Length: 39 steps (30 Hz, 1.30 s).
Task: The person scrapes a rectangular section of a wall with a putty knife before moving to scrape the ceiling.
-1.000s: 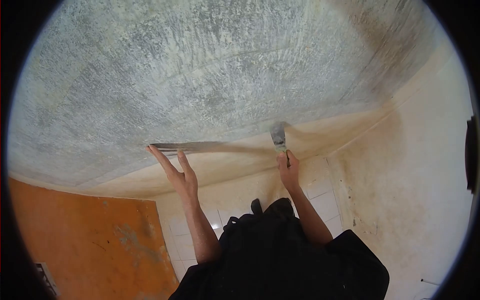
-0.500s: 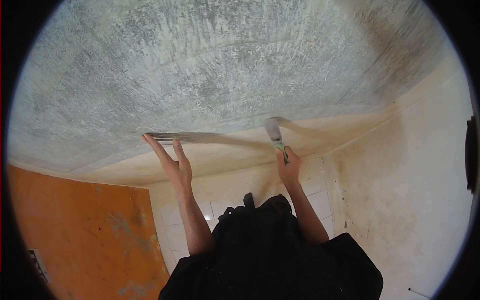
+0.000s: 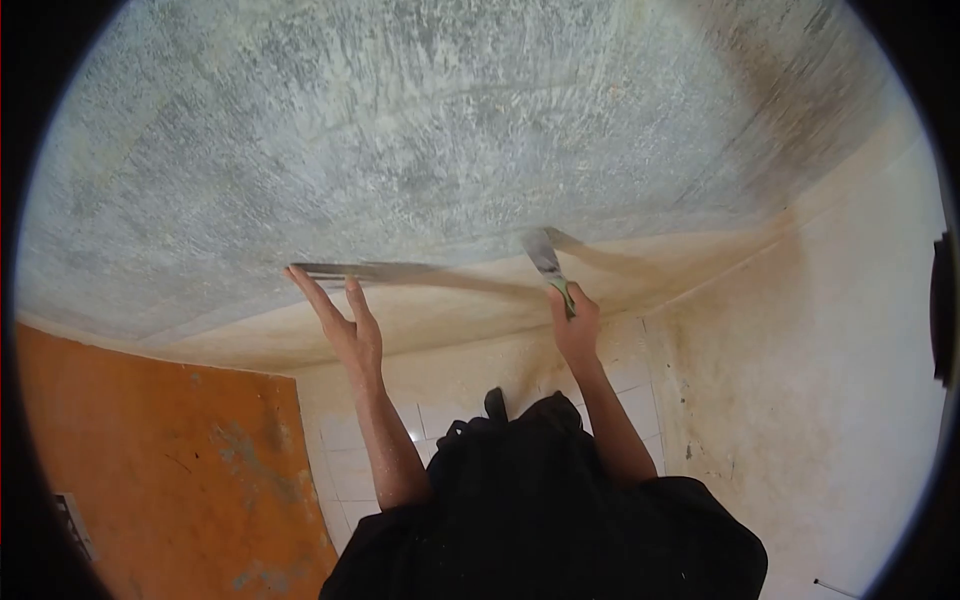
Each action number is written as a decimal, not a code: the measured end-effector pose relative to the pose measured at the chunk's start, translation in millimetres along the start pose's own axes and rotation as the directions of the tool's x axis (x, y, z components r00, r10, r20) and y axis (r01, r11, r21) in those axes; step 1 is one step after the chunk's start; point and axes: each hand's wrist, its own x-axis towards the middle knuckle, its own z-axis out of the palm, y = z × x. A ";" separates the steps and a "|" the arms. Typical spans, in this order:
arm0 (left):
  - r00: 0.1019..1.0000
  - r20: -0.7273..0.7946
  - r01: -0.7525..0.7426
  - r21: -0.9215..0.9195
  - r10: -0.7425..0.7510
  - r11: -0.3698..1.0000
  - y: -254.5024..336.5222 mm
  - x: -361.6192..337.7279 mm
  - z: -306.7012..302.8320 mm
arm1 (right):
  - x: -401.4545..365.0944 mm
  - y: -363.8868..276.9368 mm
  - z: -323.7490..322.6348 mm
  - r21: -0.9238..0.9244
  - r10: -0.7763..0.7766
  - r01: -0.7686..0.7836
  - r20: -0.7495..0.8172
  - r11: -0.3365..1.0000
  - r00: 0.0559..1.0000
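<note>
My right hand (image 3: 577,325) is closed round the green handle of a putty knife (image 3: 545,255). Its broad metal blade points up and slightly left, the tip at the lower edge of the rough grey-and-white patch of the wall (image 3: 420,150). Further left, my left hand (image 3: 356,335) is stretched out with fingers extended and thumb apart, fingertips at the wall surface. No object shows in it. Dark streaks beside its fingers look like their shadow on the wall.
An orange wall (image 3: 150,440) with worn patches stands at the left. At the right is a stained cream wall (image 3: 790,370). White floor tiles (image 3: 350,470) lie below, beside my black clothing (image 3: 540,510). A dark object (image 3: 942,310) sits at the far right edge.
The putty knife has shifted slightly up and left, its blade tilting a little more to the left. My left hand stays almost in place against the wall.
</note>
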 end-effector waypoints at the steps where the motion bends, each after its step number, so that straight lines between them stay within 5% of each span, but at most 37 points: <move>1: 1.000 -0.013 -0.007 0.006 0.007 1.000 0.3 0.7 2.2 | 1.5 -9.8 2.2 0.024 -0.029 0.028 0.013 0.999 1.000; 11: 0.999 -0.038 -0.005 0.013 0.006 1.000 1.7 2.9 3.4 | 6.8 -25.9 0.4 0.041 -0.112 0.113 -0.007 0.993 0.994; 18: 1.000 -0.019 0.003 -0.003 -0.004 1.000 1.7 1.4 3.6 | 11.7 -19.1 -9.0 -0.065 -0.023 0.025 0.041 0.998 0.999; 20: 0.999 -0.037 -0.017 -0.003 0.017 1.000 3.1 3.1 5.7 | 9.0 -33.2 -2.6 0.002 -0.161 0.161 0.010 0.987 0.987; 27: 1.000 -0.022 0.001 0.000 -0.001 1.000 2.9 1.0 6.5 | 20.3 -33.1 -3.9 -0.034 -0.092 0.093 0.019 0.995 0.996; 30: 0.999 -0.037 -0.003 0.009 0.004 1.000 6.1 4.5 5.5 | 18.8 -49.1 1.0 0.027 -0.232 0.232 0.016 0.972 0.972; 35: 1.000 -0.014 0.017 -0.021 -0.017 1.000 4.8 4.0 1.8 | 16.7 -9.1 -17.0 -0.063 -0.047 0.048 0.020 0.997 0.999; 39: 0.999 -0.032 0.006 -0.001 -0.006 1.000 7.3 4.3 8.2 | 7.8 -22.7 -11.2 -0.014 -0.096 0.096 0.000 0.995 0.995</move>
